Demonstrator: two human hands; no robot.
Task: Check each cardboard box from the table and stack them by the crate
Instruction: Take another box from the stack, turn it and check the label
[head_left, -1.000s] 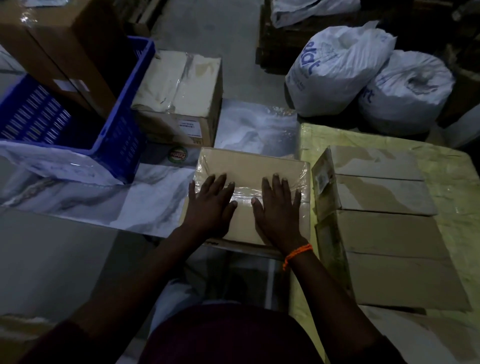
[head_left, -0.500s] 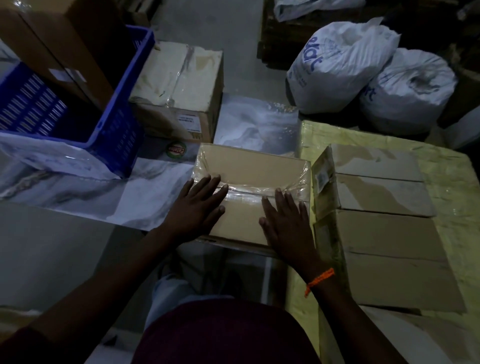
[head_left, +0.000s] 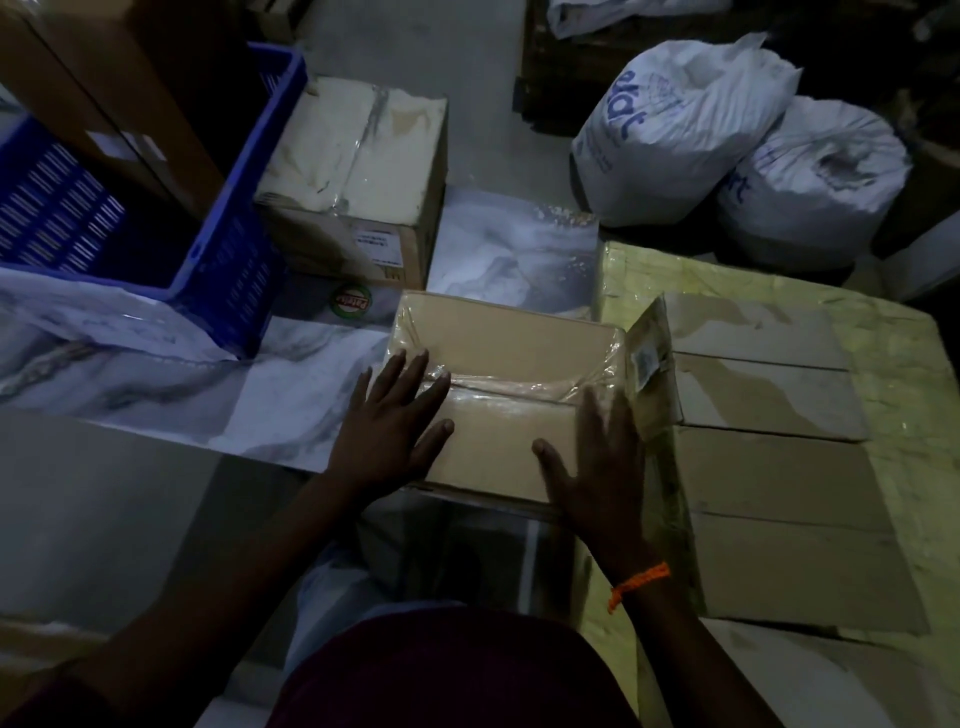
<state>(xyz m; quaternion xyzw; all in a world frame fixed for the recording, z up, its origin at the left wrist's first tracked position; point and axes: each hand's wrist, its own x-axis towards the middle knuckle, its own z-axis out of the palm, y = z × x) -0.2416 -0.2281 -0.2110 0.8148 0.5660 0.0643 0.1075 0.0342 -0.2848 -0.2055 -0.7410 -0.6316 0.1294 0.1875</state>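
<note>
— Two hands on the wrapped box (head_left: 509, 358): gripping it?
— No: the left hand (head_left: 387, 426) and right hand (head_left: 592, 462) lie flat, fingers (head_left: 415, 374) straight and spread, near its side edges; it sits between crate (head_left: 228, 260) and counter (head_left: 883, 364). The person should hook both sides evenly, since the film looks slippery.

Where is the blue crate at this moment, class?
Head view, upper left: the blue crate stands just left of a taped box, beyond the left hand.

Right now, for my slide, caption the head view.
Left hand and right hand rest flat on a taped box near the crate.
</note>
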